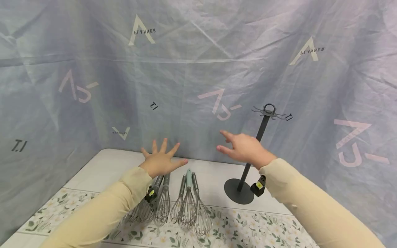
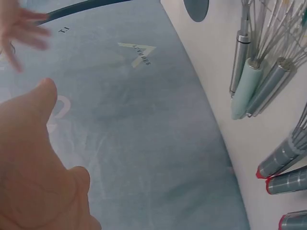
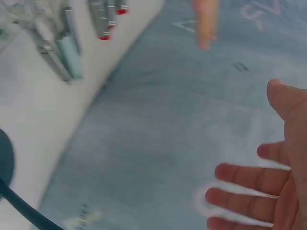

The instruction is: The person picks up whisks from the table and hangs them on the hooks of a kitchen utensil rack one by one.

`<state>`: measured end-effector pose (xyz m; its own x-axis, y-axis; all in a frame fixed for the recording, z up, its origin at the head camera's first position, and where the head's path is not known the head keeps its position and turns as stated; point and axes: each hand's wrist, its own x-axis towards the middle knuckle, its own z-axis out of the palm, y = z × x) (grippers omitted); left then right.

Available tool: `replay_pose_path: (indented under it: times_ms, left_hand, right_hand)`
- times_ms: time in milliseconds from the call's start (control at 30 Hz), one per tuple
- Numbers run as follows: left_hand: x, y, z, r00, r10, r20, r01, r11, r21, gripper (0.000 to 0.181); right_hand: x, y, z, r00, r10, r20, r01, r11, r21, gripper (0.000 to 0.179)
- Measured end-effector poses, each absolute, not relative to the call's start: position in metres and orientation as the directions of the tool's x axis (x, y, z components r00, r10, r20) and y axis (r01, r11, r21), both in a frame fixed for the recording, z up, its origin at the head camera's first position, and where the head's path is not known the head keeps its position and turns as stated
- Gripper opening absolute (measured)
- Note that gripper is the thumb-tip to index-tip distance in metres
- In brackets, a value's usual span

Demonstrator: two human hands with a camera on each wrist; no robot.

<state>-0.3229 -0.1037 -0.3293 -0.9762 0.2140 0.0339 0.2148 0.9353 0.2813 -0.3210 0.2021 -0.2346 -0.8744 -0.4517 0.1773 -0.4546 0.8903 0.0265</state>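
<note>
Left hand (image 1: 159, 162) splayed near whisks (image 1: 189, 182), right hand (image 1: 245, 148) outstretched before stand's pole (image 1: 245, 174), cloth (image 1: 183, 75) behind

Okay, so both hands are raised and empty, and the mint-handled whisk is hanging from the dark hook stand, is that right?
Not quite: the mint-handled whisk isn't hanging from the dark hook stand. The head view shows it lying on the table. The rest holds: the left hand and right hand are raised and empty.
</note>
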Motion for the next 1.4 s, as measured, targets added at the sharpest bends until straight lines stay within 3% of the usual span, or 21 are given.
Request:
replay_pose_path:
  times_ms: [200,333,433,667,1000,1233,1400]
  left_hand:
    - [-0.325,-0.11,-0.343,-0.976,0.216,0.022,0.213,0.936,0.281,0.092]
    - [-0.328,-0.114,-0.351,-0.977,0.214,0.024,0.211,0.931,0.297,0.091]
    - [-0.329,-0.117,-0.356,-0.978,0.206,0.014,0.2,0.928,0.313,0.093]
    - [-0.329,-0.131,-0.365,-0.984,0.176,0.006,0.167,0.92,0.354,0.094]
    - [-0.328,-0.154,-0.386,-0.991,0.123,-0.054,0.088,0.899,0.43,0.096]
    - [-0.33,-0.171,-0.403,-0.991,0.114,-0.073,0.063,0.864,0.499,0.093]
    - [-0.332,-0.179,-0.412,-0.994,0.102,-0.028,0.071,0.835,0.546,0.093]
  right_hand:
    - [-0.315,0.214,-0.184,-0.736,-0.535,0.415,-0.585,0.811,0.008,0.054]
    - [-0.31,0.226,-0.156,-0.617,-0.503,0.605,-0.62,0.784,0.019,0.04]
    - [-0.308,0.237,-0.138,-0.585,-0.462,0.667,-0.6,0.799,0.027,0.037]
    - [-0.318,0.276,-0.114,-0.675,-0.38,0.632,-0.482,0.876,0.012,0.046]
    - [-0.338,0.315,-0.133,-0.809,-0.278,0.518,-0.388,0.915,-0.114,0.055]
    - [-0.344,0.314,-0.147,-0.831,-0.259,0.493,-0.364,0.923,-0.128,0.048]
    - [-0.347,0.315,-0.153,-0.805,-0.261,0.533,-0.373,0.921,-0.111,0.041]
